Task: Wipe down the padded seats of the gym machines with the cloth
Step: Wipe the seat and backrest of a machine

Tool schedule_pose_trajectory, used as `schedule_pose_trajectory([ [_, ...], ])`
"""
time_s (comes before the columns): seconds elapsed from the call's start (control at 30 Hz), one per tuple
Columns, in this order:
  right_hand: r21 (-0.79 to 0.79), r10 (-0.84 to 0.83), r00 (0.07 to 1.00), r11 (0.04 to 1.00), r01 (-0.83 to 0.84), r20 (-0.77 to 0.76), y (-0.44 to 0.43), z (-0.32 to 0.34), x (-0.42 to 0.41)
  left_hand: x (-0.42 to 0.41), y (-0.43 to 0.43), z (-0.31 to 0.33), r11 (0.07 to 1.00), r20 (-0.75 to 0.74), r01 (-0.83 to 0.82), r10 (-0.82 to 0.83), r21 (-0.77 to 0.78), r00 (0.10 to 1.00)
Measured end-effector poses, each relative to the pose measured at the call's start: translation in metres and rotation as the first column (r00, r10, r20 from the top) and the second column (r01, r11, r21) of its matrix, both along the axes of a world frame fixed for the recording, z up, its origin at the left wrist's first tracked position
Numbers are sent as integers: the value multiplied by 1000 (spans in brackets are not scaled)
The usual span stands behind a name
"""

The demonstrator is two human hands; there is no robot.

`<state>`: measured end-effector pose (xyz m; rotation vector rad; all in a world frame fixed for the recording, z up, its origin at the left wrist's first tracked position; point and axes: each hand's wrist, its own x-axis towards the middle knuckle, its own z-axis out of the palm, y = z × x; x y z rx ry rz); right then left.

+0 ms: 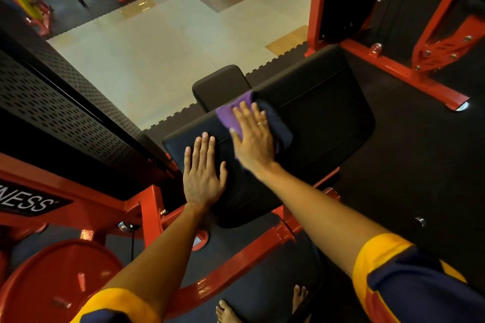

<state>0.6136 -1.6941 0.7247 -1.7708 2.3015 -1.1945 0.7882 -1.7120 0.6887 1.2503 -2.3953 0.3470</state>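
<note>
Right hand (253, 144) lies flat on the purple cloth (231, 113), fingers straight and slightly spread, pressing it onto the black padded seat (322, 118) at centre frame. No pinch is applied. Left hand (203, 178) rests palm-down with fingers extended on the bare pad, just left of the cloth, holding nothing.

Cloth location: upper left portion of the seat, near the edge facing a smaller black pad (220, 84).

Handling: the cloth appears light, soft and limp. It will likely bunch if pushed from one corner, so load it under the full palm. The seat cover looks smooth and slightly yielding.
</note>
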Motion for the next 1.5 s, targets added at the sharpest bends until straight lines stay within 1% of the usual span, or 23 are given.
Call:
schedule_pose_trajectory([
  [0.07,17,156,984,988,-155,-85,12,-11,20,1,-1,-2,1000,-1,11,-11,-4,1000],
  [0.13,51,255,932,967,-251,-258,17,-16,1,2,-1,-2,1000,-16,25,-25,-8,1000],
  [0.17,80,263,906,965,-251,-331,16,-15,-15,2,-1,-1,1000,-22,27,-27,-5,999],
  [0.2,92,226,898,974,-206,-378,13,-14,-32,1,-1,0,1000,-28,24,-24,-4,999],
  [0.23,87,144,916,989,-120,-374,11,-12,-48,0,1,1,1000,-29,16,-16,-3,999],
  [0.27,82,39,946,997,-13,-323,7,-8,-60,-2,1,1,1000,-26,8,-8,-5,1000],
  [0.33,114,-142,977,980,161,-156,-3,3,-61,-2,3,2,1000,-17,-2,2,-3,1000],
  [0.4,115,-189,981,974,193,-47,-14,8,-31,-2,2,1,1000,-12,-2,2,-4,1000],
  [0.5,48,-67,997,996,69,-50,-5,-5,20,0,-1,-3,1000,2,6,-6,-17,1000],
  [0.6,31,115,974,993,-111,-196,37,-37,30,1,0,-6,999,-19,25,-26,-26,999],
  [0.67,28,166,938,986,-166,-303,61,-53,12,1,-1,-6,999,-28,31,-32,-22,999],
  [0.7,39,161,931,987,-157,-327,66,-57,-1,1,-1,-4,1000,-26,26,-27,-17,999],
  [0.77,60,70,949,997,-54,-308,60,-54,-26,0,0,-3,1000,-25,7,-8,-10,1000],
  [0.87,72,-121,982,989,133,-146,23,-24,-32,0,1,-2,1000,-37,3,-3,-17,999],
  [0.93,79,-167,985,982,170,-45,5,-11,-13,0,1,-2,1000,-31,5,-5,-12,1000],
  [1.0,36,-134,990,990,136,-46,6,-15,8,0,0,-2,1000,-13,0,0,-6,1000],
  [1.07,-14,11,992,1000,-13,-129,28,-34,24,1,-1,-3,1000,1,4,-4,1,1000],
  [1.13,-31,142,964,988,-153,-227,58,-56,25,1,0,-3,1000,18,16,-16,-1,1000],
  [1.23,-17,169,929,983,-184,-328,85,-79,-3,0,1,0,1000,35,8,-8,13,999],
  [1.3,-1,79,944,996,-84,-321,85,-78,-29,0,2,2,1000,57,5,-6,26,998],
  [1.37,19,-76,961,996,84,-267,71,-65,-44,1,2,3,1000,61,3,-4,26,998],
  [1.43,40,-208,968,976,216,-140,55,-49,-36,1,2,4,1000,47,12,-14,29,999],
  [1.5,33,-275,962,961,275,-6,42,-42,-13,2,1,4,999,40,22,-23,28,999],
])
